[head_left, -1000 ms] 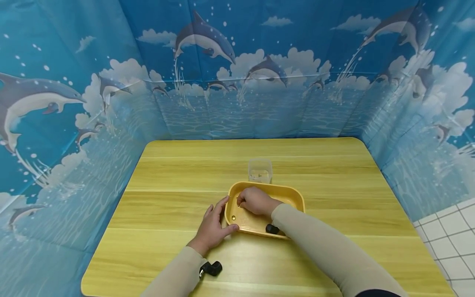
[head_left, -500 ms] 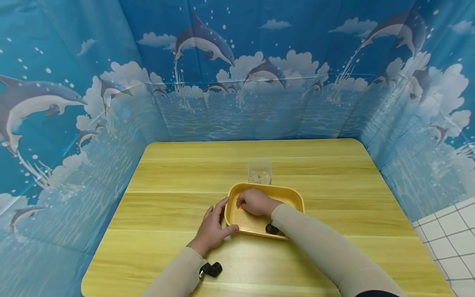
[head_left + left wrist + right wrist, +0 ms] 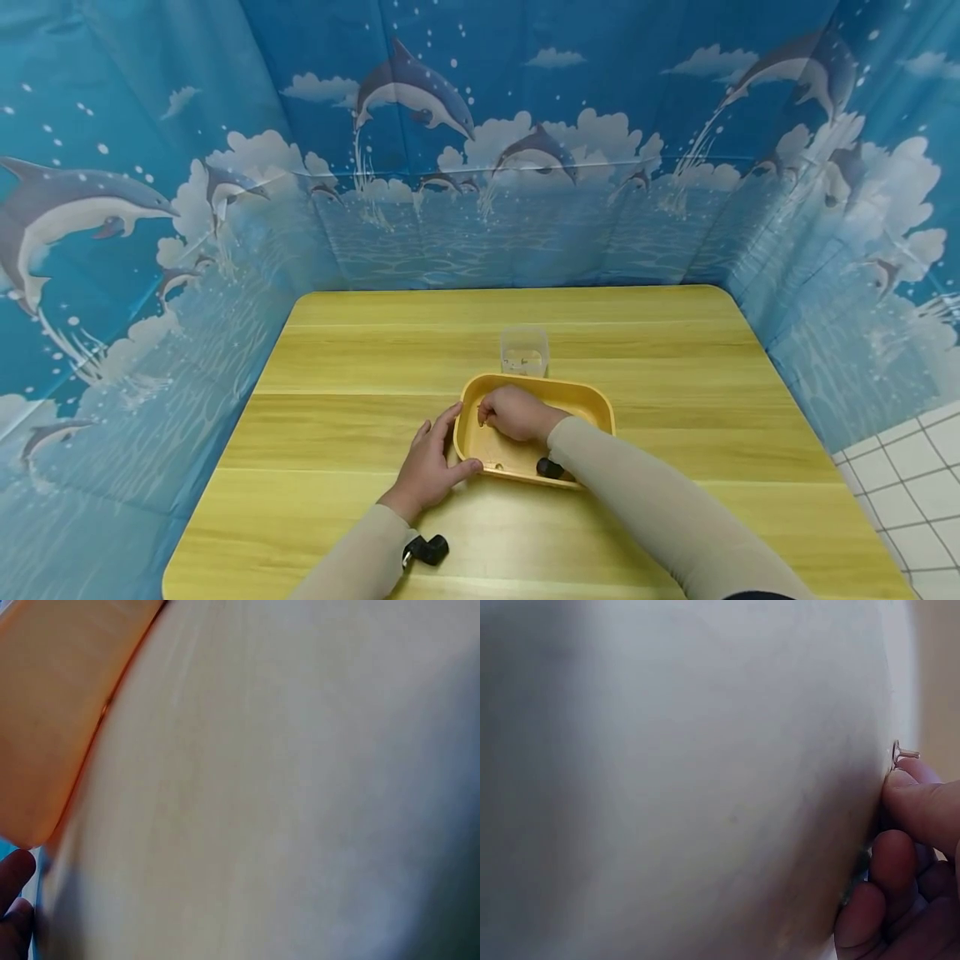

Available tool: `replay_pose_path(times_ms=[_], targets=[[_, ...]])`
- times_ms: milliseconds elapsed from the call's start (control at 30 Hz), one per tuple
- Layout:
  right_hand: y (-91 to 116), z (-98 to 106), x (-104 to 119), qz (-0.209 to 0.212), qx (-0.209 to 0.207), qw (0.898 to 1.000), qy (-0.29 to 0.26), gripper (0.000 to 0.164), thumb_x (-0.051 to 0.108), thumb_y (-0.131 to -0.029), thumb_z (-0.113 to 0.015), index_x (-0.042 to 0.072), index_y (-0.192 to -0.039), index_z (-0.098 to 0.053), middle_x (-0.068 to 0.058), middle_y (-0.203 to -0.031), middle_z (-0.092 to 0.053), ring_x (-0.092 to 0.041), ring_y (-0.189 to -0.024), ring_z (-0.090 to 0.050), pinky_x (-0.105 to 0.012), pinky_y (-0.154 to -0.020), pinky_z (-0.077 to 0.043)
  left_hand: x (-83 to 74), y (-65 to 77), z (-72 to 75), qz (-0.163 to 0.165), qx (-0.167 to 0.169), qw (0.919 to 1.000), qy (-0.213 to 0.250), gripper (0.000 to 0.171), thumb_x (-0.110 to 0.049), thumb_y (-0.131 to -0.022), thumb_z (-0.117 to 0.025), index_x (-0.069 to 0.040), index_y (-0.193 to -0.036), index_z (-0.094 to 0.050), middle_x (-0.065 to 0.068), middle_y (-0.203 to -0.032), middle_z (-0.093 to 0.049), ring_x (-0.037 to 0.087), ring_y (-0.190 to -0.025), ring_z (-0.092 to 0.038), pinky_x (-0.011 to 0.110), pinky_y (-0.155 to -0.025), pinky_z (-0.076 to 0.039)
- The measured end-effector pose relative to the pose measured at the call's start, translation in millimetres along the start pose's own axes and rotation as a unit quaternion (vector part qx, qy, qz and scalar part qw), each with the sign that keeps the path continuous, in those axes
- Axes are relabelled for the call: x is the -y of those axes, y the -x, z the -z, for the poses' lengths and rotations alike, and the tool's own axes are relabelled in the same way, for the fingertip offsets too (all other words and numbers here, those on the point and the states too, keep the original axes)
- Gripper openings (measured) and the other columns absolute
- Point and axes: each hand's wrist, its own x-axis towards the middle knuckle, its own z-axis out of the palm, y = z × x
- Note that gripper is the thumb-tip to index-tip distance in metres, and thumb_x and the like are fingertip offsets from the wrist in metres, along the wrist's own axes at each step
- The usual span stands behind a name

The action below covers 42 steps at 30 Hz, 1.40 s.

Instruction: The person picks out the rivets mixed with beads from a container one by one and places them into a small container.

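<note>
A yellow tray (image 3: 555, 385) sits on the table. My left hand (image 3: 431, 467) spans its near-left corner, fingertips at the left wall and thumb at the front rim. In the left wrist view, fingers (image 3: 13, 874) show by the tray's outer wall (image 3: 67, 705). My right hand (image 3: 517, 412) is inside the tray, low over its left half. In the right wrist view, its thumb and fingertips pinch a small metal piece (image 3: 898, 754) with a thin round head and a short stem. A tiny shiny thing (image 3: 498, 467) lies by the tray's front wall.
Behind the tray stands a clear plastic box (image 3: 524, 350) with several tiny things at its bottom. A dark rounded part (image 3: 549, 467) shows by my right sleeve, and a black clip-like part (image 3: 427, 550) by my left sleeve. A dolphin-print curtain (image 3: 480, 225) surrounds the wooden table (image 3: 360, 358).
The tiny shiny thing one second ago lay near the tray's left end; now one shows farther right, by the front wall. Both hands have stayed nearly in place.
</note>
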Motion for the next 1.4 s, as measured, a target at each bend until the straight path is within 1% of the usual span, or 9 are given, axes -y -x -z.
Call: replay_pose_path(times_ms=[333,633,800,933,1000,1033,1233,1400], targets=[[0.4,-0.8,-0.3,0.009,-0.004,1.000,0.008,0.015,0.009,-0.101,-0.068,0.018,-0.092,-0.075,0.006,-0.091,-0.073,-0.008,-0.081,-0.060,-0.029,-0.080,-0.056,0.1,0.2,-0.4,0.005,0.001,1.0000,-0.001,0.095,-0.044,-0.087,-0.085,-0.026,-0.165,-0.034,0.006,-0.162,-0.051,0.034,-0.146,-0.053,0.057,-0.133,-0.016],[1.6,-1.6,-2.8,0.009,-0.005,1.000,-0.008,0.016,0.009,-0.101,-0.068,0.018,-0.091,-0.076,0.008,-0.091,-0.073,-0.006,-0.080,-0.060,-0.028,-0.080,-0.056,-1.3,1.0,0.3,0.001,0.004,1.0000,-0.002,0.095,-0.046,-0.088,-0.084,-0.025,-0.166,-0.033,0.007,-0.161,-0.052,0.034,-0.145,-0.054,0.059,-0.133,-0.016],[2.4,-0.8,-3.1,0.006,-0.004,1.000,-0.008,0.016,0.010,-0.101,-0.069,0.020,-0.090,-0.075,0.009,-0.090,-0.072,-0.005,-0.079,-0.058,-0.027,-0.078,-0.054,1.2,0.3,-1.1,0.002,0.006,1.0000,-0.006,0.095,-0.049,-0.088,-0.083,-0.026,-0.166,-0.032,0.007,-0.161,-0.053,0.034,-0.145,-0.054,0.058,-0.133,-0.017],[2.7,-0.1,-0.9,0.000,-0.002,1.000,-0.020,0.016,0.009,-0.100,-0.070,0.019,-0.089,-0.075,0.008,-0.088,-0.071,-0.007,-0.077,-0.057,-0.027,-0.076,-0.053,0.8,0.3,-1.1,0.010,0.009,0.9999,-0.005,0.095,-0.048,-0.089,-0.083,-0.027,-0.166,-0.032,0.005,-0.161,-0.052,0.033,-0.146,-0.053,0.055,-0.134,-0.015],[2.7,-0.1,0.2,-0.001,-0.002,1.000,-0.024,0.016,0.009,-0.100,-0.070,0.019,-0.088,-0.075,0.008,-0.087,-0.071,-0.007,-0.077,-0.057,-0.027,-0.076,-0.053,0.2,0.5,-1.0,0.009,0.007,0.9999,-0.006,0.094,-0.047,-0.089,-0.083,-0.026,-0.166,-0.032,0.006,-0.160,-0.053,0.033,-0.146,-0.053,0.055,-0.134,-0.015],[2.8,-0.3,0.5,0.000,-0.003,1.000,-0.024,0.016,0.008,-0.100,-0.070,0.019,-0.088,-0.075,0.008,-0.087,-0.071,-0.007,-0.077,-0.057,-0.026,-0.075,-0.052,-0.3,0.6,-0.8,0.011,0.008,0.9999,-0.005,0.094,-0.047,-0.089,-0.083,-0.026,-0.166,-0.032,0.005,-0.161,-0.053,0.032,-0.146,-0.053,0.054,-0.134,-0.014],[3.5,-2.3,0.1,0.003,-0.010,1.000,-0.012,0.016,0.009,-0.100,-0.070,0.018,-0.087,-0.074,0.009,-0.087,-0.070,-0.005,-0.077,-0.056,-0.024,-0.074,-0.053,-1.4,1.6,-0.4,0.007,0.005,1.0000,-0.003,0.093,-0.046,-0.089,-0.083,-0.025,-0.166,-0.033,0.006,-0.161,-0.052,0.033,-0.146,-0.052,0.055,-0.134,-0.014],[4.3,-1.1,0.8,0.008,-0.011,1.000,-0.016,0.016,0.011,-0.101,-0.069,0.017,-0.087,-0.074,0.009,-0.087,-0.070,-0.005,-0.078,-0.057,-0.024,-0.075,-0.053,-0.6,1.1,-0.7,0.007,0.004,1.0000,-0.004,0.093,-0.046,-0.089,-0.082,-0.026,-0.166,-0.033,0.006,-0.161,-0.052,0.033,-0.147,-0.051,0.056,-0.134,-0.015]])
